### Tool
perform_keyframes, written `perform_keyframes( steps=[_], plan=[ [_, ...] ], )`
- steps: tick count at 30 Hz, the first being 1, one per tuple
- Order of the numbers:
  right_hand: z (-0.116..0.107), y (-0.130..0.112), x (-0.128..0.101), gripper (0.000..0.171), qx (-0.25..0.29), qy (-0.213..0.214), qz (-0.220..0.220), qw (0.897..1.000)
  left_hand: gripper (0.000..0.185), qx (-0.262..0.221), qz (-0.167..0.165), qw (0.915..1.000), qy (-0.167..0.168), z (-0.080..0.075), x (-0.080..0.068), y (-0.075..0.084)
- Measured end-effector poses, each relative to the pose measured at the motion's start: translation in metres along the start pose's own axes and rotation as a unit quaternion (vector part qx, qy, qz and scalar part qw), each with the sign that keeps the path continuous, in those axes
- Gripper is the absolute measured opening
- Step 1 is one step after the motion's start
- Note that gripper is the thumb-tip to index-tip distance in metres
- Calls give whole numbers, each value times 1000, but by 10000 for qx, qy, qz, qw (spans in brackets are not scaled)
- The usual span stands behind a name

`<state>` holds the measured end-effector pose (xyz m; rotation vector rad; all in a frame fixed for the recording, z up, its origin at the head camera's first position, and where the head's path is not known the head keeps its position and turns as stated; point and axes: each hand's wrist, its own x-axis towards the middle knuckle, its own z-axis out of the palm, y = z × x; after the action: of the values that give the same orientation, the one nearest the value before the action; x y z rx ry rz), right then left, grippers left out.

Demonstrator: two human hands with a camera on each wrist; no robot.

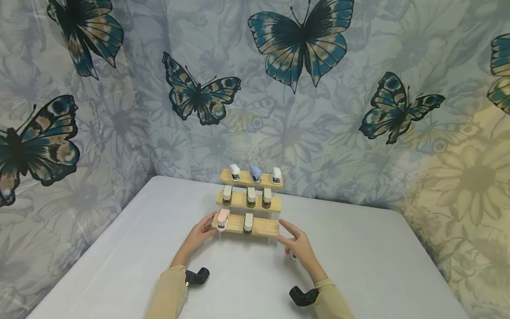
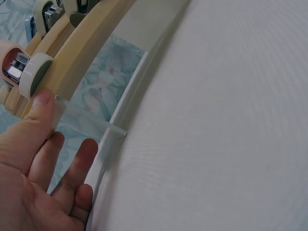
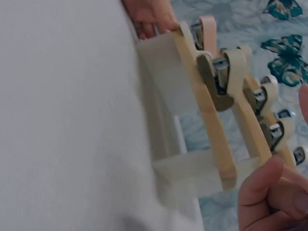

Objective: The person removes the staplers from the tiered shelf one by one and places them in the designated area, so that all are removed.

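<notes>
Butterfly-print cloth backs a white table (image 1: 358,266) where a three-tier wooden stand (image 1: 263,227) of small staplers sits near the far edge; left hand (image 1: 203,232) rests relaxed, fingers straight, at the lowest tier's left end beside the pink stapler (image 1: 223,219), right hand (image 1: 296,243) open, just off the right end, not clearly touching. To shift the stand well, I judge both hands should take the bottom tier evenly and keep it level so no stapler slides. Head view shows all tiers; wrist views alone reveal the clear plastic legs (image 3: 192,173) beneath.
</notes>
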<state>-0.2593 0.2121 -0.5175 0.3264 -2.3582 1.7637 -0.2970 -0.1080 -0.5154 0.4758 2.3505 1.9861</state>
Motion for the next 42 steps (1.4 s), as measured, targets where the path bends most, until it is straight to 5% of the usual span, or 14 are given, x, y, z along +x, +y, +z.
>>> perform_keyframes(
  steps=[5,16,28,42],
  plan=[
    [20,-6,5,62,150,-180,282,9993,61,74,-81,9999,105,1,-1,0],
    [38,-6,12,58,661,291,460,9963,61,31,-80,10000,49,0,-1,-2],
    [59,-22,21,62,622,-493,572,9952,60,-136,78,9998,-83,-2,-2,-2],
    [77,-11,42,77,824,-723,940,9895,62,30,65,10000,-11,0,-2,2]
  ],
)
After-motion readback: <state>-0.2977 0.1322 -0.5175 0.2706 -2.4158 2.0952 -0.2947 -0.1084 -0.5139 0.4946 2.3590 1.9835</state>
